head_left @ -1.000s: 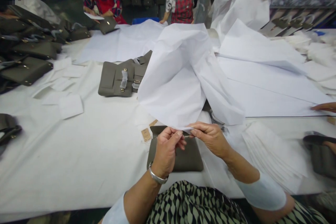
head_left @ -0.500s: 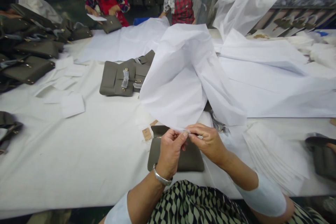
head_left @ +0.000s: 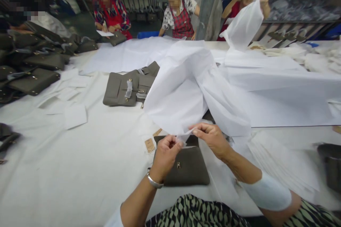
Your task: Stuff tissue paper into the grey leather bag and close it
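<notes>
Head camera, looking down: the left hand point(head_left: 165, 156) and right hand point(head_left: 210, 138) both pinch the near edge of a large white tissue sheet point(head_left: 186, 92), which billows up toward 12 o'clock. Directly beneath the hands lies a grey clutch bag point(head_left: 188, 168) on the white tabletop point(head_left: 80, 170). At 10 o'clock rests an opened grey bag point(head_left: 125, 87); small paper tags point(head_left: 149, 145) lie just left of the clutch.
</notes>
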Motion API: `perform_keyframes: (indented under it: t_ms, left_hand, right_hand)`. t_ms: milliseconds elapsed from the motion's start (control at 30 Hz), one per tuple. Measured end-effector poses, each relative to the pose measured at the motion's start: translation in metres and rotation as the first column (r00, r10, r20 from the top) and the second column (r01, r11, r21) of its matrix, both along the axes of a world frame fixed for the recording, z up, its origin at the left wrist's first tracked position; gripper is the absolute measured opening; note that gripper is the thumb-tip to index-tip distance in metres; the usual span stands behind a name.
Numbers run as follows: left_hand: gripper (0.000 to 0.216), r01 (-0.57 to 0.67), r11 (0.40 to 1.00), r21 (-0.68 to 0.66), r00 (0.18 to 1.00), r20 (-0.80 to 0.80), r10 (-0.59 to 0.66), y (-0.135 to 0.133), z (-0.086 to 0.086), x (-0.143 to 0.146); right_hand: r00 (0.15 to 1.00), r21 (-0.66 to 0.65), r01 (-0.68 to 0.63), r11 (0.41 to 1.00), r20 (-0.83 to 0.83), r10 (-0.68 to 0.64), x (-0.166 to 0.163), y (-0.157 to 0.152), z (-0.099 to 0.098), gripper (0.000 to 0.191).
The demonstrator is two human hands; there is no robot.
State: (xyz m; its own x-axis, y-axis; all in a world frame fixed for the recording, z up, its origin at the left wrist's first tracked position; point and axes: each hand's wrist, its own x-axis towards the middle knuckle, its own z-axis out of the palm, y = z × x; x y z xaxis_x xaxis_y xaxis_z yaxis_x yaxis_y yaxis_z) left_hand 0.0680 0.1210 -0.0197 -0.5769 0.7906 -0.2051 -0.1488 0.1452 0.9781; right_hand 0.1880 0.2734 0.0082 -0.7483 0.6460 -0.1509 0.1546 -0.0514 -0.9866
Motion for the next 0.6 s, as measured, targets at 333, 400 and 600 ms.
perform_keyframes:
  t_ms: [333,400,600]
  left_hand:
    - [0.020,-0.351,0.858,-0.374,0.283,-0.916,-0.284,-0.040,0.025,-0.178]
    - [0.022,-0.417,0.820,-0.392,0.319,-0.908,-0.272,-0.046,0.033,-0.215]
    - [0.028,-0.466,0.781,-0.416,0.489,-0.857,-0.164,-0.072,0.034,-0.290]
  right_hand:
    - [0.876,-0.096,0.156,0.983,-0.446,-0.183,-0.043,0.092,0.131,0.020]
    - [0.815,-0.043,0.199,0.979,-0.547,-0.189,-0.052,0.108,0.160,0.013]
    - [0.698,0.140,0.422,0.896,-0.681,-0.222,-0.052,0.191,0.263,0.026]
